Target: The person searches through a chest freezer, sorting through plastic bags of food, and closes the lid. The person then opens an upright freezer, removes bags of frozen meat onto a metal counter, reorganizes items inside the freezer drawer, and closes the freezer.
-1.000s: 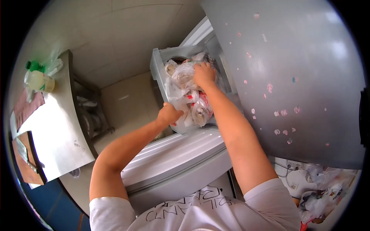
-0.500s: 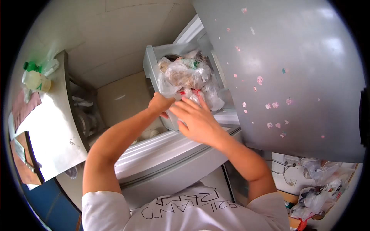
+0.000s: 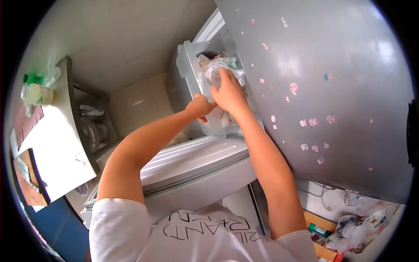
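A clear plastic drawer (image 3: 188,70) juts out of the open fridge compartment. Plastic bags with food inside (image 3: 214,72) fill its far part, and more bags show near its close end. My left hand (image 3: 200,107) has its fingers wrapped round the drawer's left rim. Over the bags, my right hand (image 3: 230,92) lies with fingers stretched out, touching the upper bags. The contents beneath my right hand and wrist are hidden.
The grey fridge door (image 3: 340,56), dotted with sticker remnants, stands on the right. At left, a metal table (image 3: 65,153) holds bottles (image 3: 37,94) and a wooden board with a knife (image 3: 29,174). The lower white door (image 3: 196,161) is below the drawer.
My right hand has moved from beside my left hand up onto the bags. The drawer appears shifted right towards the fridge, with my left hand still at its rim.
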Demonstrator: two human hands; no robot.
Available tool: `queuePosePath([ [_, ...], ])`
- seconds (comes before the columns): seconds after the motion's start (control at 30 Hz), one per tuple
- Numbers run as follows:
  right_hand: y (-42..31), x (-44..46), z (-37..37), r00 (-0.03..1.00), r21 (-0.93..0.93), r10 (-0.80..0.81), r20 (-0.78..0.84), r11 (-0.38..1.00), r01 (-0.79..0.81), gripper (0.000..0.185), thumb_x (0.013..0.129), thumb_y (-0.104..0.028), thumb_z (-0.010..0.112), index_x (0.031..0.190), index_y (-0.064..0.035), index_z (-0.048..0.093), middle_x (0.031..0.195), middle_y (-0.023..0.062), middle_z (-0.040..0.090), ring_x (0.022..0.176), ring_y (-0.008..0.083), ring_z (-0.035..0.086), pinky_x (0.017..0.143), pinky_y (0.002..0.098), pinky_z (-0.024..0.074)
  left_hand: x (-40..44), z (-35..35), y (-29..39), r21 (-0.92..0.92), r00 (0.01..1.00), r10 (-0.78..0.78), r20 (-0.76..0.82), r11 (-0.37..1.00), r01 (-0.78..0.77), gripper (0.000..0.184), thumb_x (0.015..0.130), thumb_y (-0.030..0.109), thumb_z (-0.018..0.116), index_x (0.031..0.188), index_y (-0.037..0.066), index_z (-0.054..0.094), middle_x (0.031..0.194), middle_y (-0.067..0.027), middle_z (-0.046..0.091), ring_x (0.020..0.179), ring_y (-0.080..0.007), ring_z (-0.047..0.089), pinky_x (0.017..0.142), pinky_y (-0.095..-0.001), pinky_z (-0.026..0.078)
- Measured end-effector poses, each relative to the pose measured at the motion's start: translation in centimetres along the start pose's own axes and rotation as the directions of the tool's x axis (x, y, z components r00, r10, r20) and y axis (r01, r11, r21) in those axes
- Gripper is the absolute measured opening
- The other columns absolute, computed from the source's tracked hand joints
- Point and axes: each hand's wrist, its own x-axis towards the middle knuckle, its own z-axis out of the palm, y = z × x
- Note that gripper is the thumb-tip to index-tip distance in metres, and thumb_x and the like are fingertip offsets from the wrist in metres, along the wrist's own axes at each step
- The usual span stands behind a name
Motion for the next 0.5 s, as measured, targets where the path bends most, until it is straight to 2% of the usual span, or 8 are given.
queuePosePath([
  [0.03,0.1,1.4,0.4,1.000,0.007,0.009,-0.006,1.000,-0.009,0.055,0.081,-0.024,0.050,0.131,-0.0067,0.034,0.133,0.0178,0.037,0.120,0.0350,0.039,0.096,0.0413,0.0360,-1.9,-0.4,0.8,-0.068,0.999,-0.046,-0.018,0.997,0.044,0.100,0.071,0.051,0.064,0.121,-0.018,0.013,0.080,-0.0207,0.061,0.053,-0.0240,0.063,0.048,-0.0278,0.053],
  [0.1,0.3,3.6,1.3,0.951,-0.031,0.299,0.079,0.954,-0.298,0.060,0.086,-0.037,0.041,0.138,-0.0133,0.021,0.142,0.0166,0.019,0.129,0.0384,0.023,0.103,0.0437,0.0273,-3.3,-0.3,0.6,-0.132,0.995,-0.092,-0.029,0.987,0.087,0.105,0.069,0.052,0.066,0.123,-0.017,0.008,0.084,-0.0223,0.061,0.055,-0.0239,0.063,0.048,-0.0277,0.053],
  [0.13,1.2,4.4,3.1,0.952,-0.030,0.297,0.074,0.955,-0.296,0.060,0.086,-0.037,0.041,0.138,-0.0133,0.021,0.142,0.0166,0.019,0.129,0.0384,0.023,0.103,0.0437,0.0273,-3.4,-0.7,0.1,-0.143,0.998,-0.054,0.021,0.988,0.057,0.112,0.068,0.054,0.067,0.125,-0.017,0.003,0.084,-0.0221,0.059,0.059,-0.0238,0.062,0.053,-0.0286,0.054],
  [0.2,2.2,6.1,6.8,0.949,-0.131,0.313,-0.030,0.940,-0.315,0.056,0.089,-0.039,0.038,0.138,-0.0186,0.020,0.143,0.0186,0.016,0.130,0.0369,0.021,0.100,0.0518,0.0248,-3.6,-1.2,-0.8,-0.169,0.999,-0.011,0.053,0.985,0.019,0.118,0.066,0.056,0.069,0.126,-0.017,-0.002,0.083,-0.0219,0.057,0.063,-0.0238,0.062,0.057,-0.0295,0.054],
  [0.23,2.0,6.6,7.5,0.930,-0.094,0.367,-0.008,0.926,-0.366,0.058,0.089,-0.041,0.035,0.140,-0.0204,0.017,0.146,0.0173,0.006,0.133,0.0363,0.012,0.101,0.0564,0.0173,-3.8,-1.0,-1.2,-0.153,0.998,0.020,0.055,0.988,-0.011,0.123,0.065,0.056,0.070,0.126,-0.016,-0.010,0.088,-0.0221,0.056,0.066,-0.0230,0.061,0.057,-0.0291,0.054],
  [0.3,2.1,8.1,7.2,0.917,-0.039,0.399,0.021,0.917,-0.398,0.058,0.089,-0.041,0.035,0.140,-0.0206,0.017,0.146,0.0170,0.005,0.133,0.0360,0.012,0.101,0.0570,0.0178,-4.1,-0.6,-1.1,-0.165,0.995,0.049,0.092,0.986,-0.033,0.132,0.065,0.052,0.072,0.124,-0.013,-0.027,0.099,-0.0220,0.053,0.071,-0.0223,0.060,0.056,-0.0274,0.053],
  [0.43,2.6,9.0,6.6,0.897,0.061,0.438,0.054,0.896,-0.441,0.058,0.088,-0.040,0.035,0.140,-0.0208,0.017,0.146,0.0159,0.003,0.133,0.0343,0.014,0.100,0.0575,0.0185,-3.8,0.5,-0.5,-0.274,0.998,0.059,-0.016,0.960,-0.061,0.131,0.065,0.049,0.073,0.125,-0.013,-0.025,0.098,-0.0203,0.054,0.075,-0.0216,0.060,0.054,-0.0250,0.051],
  [0.5,3.1,8.2,7.0,0.926,0.069,0.378,0.005,0.924,-0.377,0.059,0.088,-0.041,0.036,0.139,-0.0188,0.019,0.146,0.0173,0.006,0.131,0.0354,0.018,0.103,0.0527,0.0195,-4.5,0.2,-0.5,-0.249,0.997,0.046,0.063,0.968,-0.029,0.129,0.065,0.048,0.073,0.127,-0.013,-0.023,0.108,-0.0231,0.051,0.086,-0.0244,0.058,0.068,-0.0292,0.051],
])
